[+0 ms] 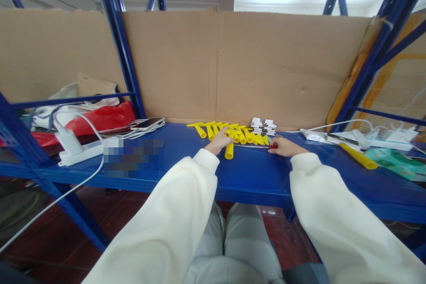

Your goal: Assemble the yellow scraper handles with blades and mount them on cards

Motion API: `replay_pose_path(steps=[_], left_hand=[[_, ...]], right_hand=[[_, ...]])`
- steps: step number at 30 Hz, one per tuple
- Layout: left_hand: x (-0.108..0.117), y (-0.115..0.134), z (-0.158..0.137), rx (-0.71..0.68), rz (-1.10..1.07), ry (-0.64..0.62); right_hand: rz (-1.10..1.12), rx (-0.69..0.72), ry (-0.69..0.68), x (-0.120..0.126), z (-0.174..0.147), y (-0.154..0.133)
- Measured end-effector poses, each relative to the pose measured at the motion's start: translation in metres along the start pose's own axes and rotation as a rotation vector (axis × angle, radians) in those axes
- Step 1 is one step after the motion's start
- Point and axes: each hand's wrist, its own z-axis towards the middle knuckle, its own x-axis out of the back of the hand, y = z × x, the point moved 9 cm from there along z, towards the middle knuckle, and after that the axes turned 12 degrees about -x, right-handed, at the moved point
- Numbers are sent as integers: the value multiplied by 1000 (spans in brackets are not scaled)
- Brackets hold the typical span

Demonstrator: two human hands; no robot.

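Note:
My left hand (217,142) is closed at the near side of a group of yellow T-shaped tube pieces (210,131), gripping a yellow tube piece (229,151) whose round open end faces me. The fingertips are partly hidden behind it. To the right, my right hand (283,147) is closed around the red handle of a screwdriver (273,146). Its thin metal shaft points left, toward the held piece; whether its tip touches is too small to tell. Just behind the shaft stand several more yellow pieces and a stack of small white pieces with dark bands (263,126).
The blue shelf (253,182) is backed by a cardboard panel (266,66) between blue posts. A white power strip (80,153), phone (148,123) and red bag (115,117) lie left. At right are a yellow tube (358,156), a green packet (396,164) and cables.

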Motion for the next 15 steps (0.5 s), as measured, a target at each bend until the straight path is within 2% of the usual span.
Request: replay_pose_path(steps=[10, 15], left_hand=[[0, 7, -2, -42, 108, -8], [5, 7, 3, -79, 169, 30]], right_hand=[[100, 42, -8, -2, 3, -3], [148, 90, 59, 4, 5, -3]])
